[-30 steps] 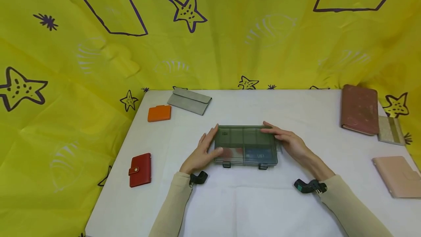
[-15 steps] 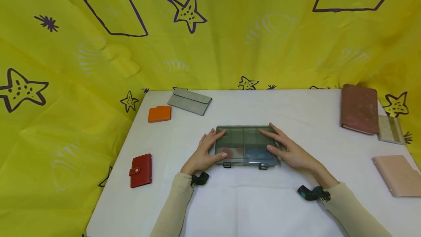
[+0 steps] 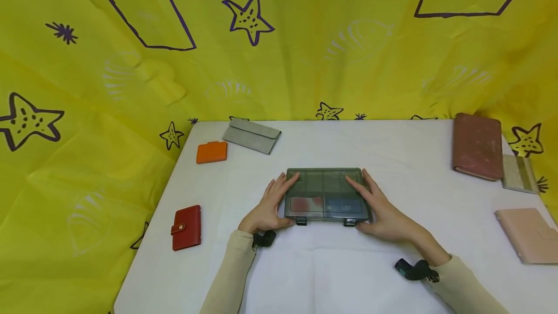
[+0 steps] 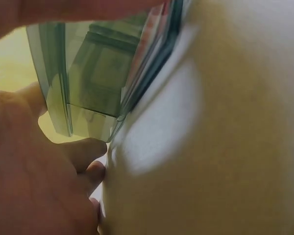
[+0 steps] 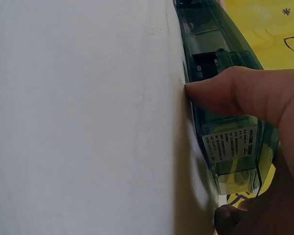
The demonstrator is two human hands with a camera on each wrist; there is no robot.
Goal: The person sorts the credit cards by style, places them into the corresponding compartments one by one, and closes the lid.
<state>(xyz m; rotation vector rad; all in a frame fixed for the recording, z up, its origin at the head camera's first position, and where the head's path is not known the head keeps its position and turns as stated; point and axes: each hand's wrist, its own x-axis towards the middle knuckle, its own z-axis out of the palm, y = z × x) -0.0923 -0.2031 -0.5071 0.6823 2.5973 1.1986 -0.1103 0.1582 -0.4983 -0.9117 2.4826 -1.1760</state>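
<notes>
A green see-through plastic storage box [image 3: 311, 187] lies flat at the middle of the table, its lid down and two latches toward the person. Flat pieces, one red and white and one blue marked VIP, show through the lid. At its left side my left hand [image 3: 263, 211] holds the corner, index finger over the lid and thumb at the front edge. My right hand [image 3: 388, 216] grips the opposite side in the same way. In the right wrist view the thumb [image 5: 225, 93] presses the box's lower front edge near a white label [image 5: 230, 143].
On the left of the white table [image 3: 279, 275] lie a red snap wallet [image 3: 187, 227], an orange card holder [image 3: 211, 152] and a grey flap pouch [image 3: 252, 136]. To the right are a maroon notebook [image 3: 477, 147], a beige-striped flat piece [image 3: 519, 173] and a pink notebook [image 3: 526, 235].
Both thumbs have moved off the lid down to the box's front edge. The right hand has shifted slightly toward the person. The box has stayed almost in place.
</notes>
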